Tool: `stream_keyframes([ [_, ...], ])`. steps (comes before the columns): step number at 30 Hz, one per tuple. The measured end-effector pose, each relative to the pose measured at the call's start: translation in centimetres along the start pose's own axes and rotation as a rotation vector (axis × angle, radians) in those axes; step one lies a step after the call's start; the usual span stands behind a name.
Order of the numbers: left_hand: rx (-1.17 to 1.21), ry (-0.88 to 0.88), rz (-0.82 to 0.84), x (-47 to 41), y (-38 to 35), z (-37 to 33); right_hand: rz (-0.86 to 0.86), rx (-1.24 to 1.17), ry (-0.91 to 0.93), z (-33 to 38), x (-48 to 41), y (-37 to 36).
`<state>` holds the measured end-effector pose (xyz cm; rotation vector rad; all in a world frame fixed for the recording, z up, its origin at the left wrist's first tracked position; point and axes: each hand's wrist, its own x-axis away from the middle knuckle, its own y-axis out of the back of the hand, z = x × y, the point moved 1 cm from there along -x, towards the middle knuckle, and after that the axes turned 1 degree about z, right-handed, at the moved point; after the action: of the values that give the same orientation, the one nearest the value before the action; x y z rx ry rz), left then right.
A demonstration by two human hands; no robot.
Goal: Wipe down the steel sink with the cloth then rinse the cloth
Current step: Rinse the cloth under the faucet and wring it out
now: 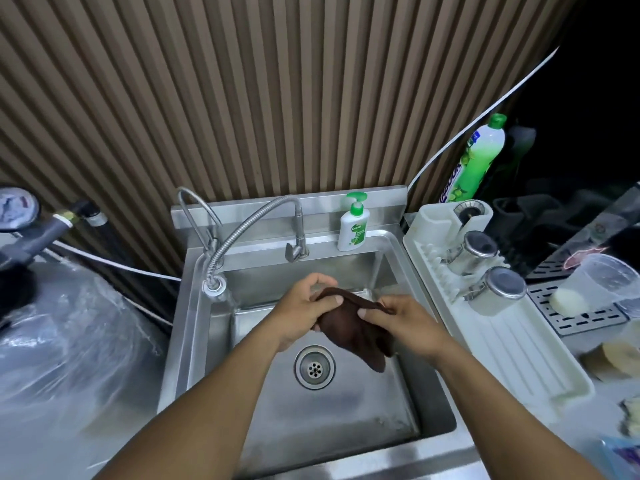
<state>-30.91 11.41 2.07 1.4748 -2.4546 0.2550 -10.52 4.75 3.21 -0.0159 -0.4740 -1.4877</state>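
Over the sink basin: the brown cloth (349, 329) is held up off the steel, between the back wall of the sink (194, 306) and the drain (314, 367).
Left grip (306, 306): fingers curled over the cloth's upper left corner, thumb pressed on top, pinching the fabric.
Right grip (398, 320): thumb and fingers pinch the upper right edge; the two grips sit near each other.
Cloth against the grips: its top edge runs from one grip to the other. The bulk sags below and between them, and the loose end hangs just right of the drain; whether it touches the basin floor I cannot tell.
Tap (297, 233): on the back ledge behind both hands; no water can be seen running.
Step in hand: it looks like the cloth is being gathered or straightened for use. The basin floor near the front shows dull smears, so I judge the wiping unfinished.
Doing it well: fold the cloth into a flat pad so one palm can press it evenly. Work the rim and walls first, then the floor, drawing strokes toward the drain, and keep the dangling end tucked in.
Mind: the soap bottle (353, 225) on the ledge, just beside the tap, could tip if the back edge is wiped fast.
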Motion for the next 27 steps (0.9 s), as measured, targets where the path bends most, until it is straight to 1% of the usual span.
stream_keyframes([
  [3,0.167,0.02,-0.009,1.1,0.6,-0.4,0.005,-0.215,0.015,0.5,1.7,-1.8],
  [6,0.322,0.036,0.035,2.3,0.9,-0.6,-0.038,-0.511,-0.015,0.8,3.0,-3.7],
  [9,0.41,0.059,0.093,3.4,1.1,-0.1,-0.047,-0.659,-0.004,1.1,3.7,-4.8],
  [12,0.474,0.134,0.15,4.4,1.1,0.8,-0.031,-0.701,0.01,1.5,4.0,-5.5],
  [14,0.468,0.205,0.207,5.3,1.1,1.2,-0.012,-0.705,0.027,1.8,4.0,-5.7],
  [16,0.486,0.241,0.216,5.9,1.1,1.6,0.0,-0.701,0.039,2.1,3.9,-5.7],
  [18,0.53,0.227,0.155,6.2,1.1,1.8,0.016,-0.704,0.028,2.4,3.7,-5.6],
  [22,0.665,0.161,-0.022,6.1,0.8,1.9,0.037,-0.705,-0.034,2.5,3.1,-4.9],
  [25,0.691,0.139,-0.099,6.4,0.6,1.8,-0.004,-0.635,-0.057,2.2,2.6,-4.2],
  [27,0.664,0.134,-0.135,6.6,0.5,1.8,-0.075,-0.542,-0.057,1.4,2.2,-4.0],
])
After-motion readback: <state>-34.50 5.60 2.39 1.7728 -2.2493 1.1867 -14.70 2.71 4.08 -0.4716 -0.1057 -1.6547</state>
